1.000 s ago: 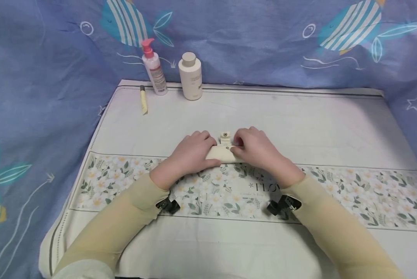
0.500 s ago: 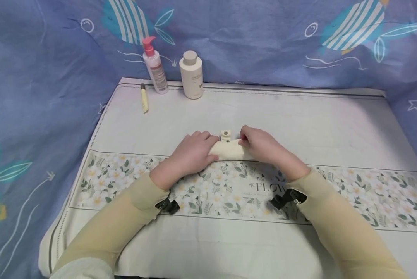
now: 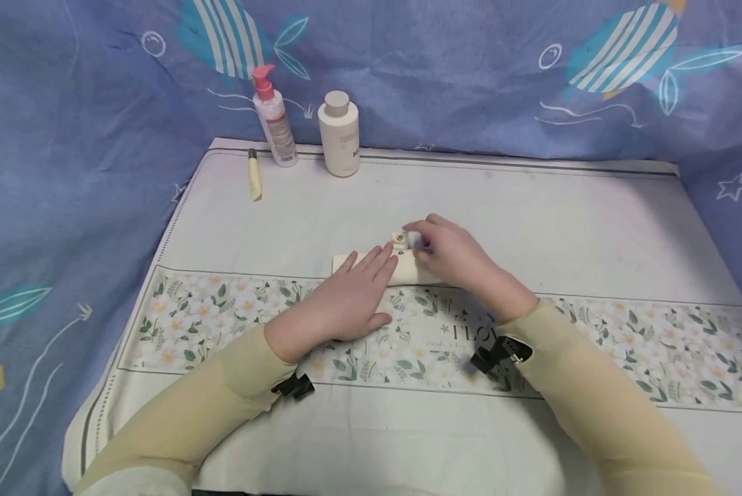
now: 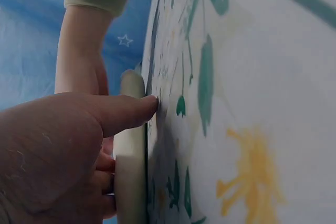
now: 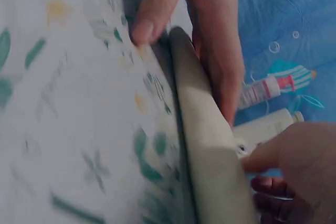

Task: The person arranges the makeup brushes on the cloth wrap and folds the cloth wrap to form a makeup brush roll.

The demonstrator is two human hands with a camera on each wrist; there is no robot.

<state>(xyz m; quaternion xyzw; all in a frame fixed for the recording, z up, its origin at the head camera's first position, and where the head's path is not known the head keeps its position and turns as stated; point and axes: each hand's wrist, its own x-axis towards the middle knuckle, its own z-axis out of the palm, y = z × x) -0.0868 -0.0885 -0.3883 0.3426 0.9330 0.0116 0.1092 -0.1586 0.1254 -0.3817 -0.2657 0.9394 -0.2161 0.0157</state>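
Note:
A cream rolled pouch (image 3: 404, 275) lies near the middle of the table, with a short snap strap (image 3: 399, 239) sticking out at its far side. My left hand (image 3: 352, 296) lies across its left part with straight fingers, the thumb spread away on the near side. My right hand (image 3: 460, 255) is at the right end; its index finger reaches to the strap and its thumb is at the roll. In the right wrist view a metal snap (image 5: 241, 149) shows beside the right thumb. Whether those fingers pinch the strap is hidden.
A pink-topped pump bottle (image 3: 277, 131) and a white capped bottle (image 3: 339, 138) stand at the back left. Beside them lies a slim yellow tube (image 3: 255, 178). A floral-banded cloth (image 3: 563, 227) covers the table, and a blue fish-print curtain (image 3: 445, 83) hangs behind.
My left hand has left its grip on the pouch's left end and now lies flatter across it, uncovering that end. My right hand has shifted left, its index finger reaching the strap.

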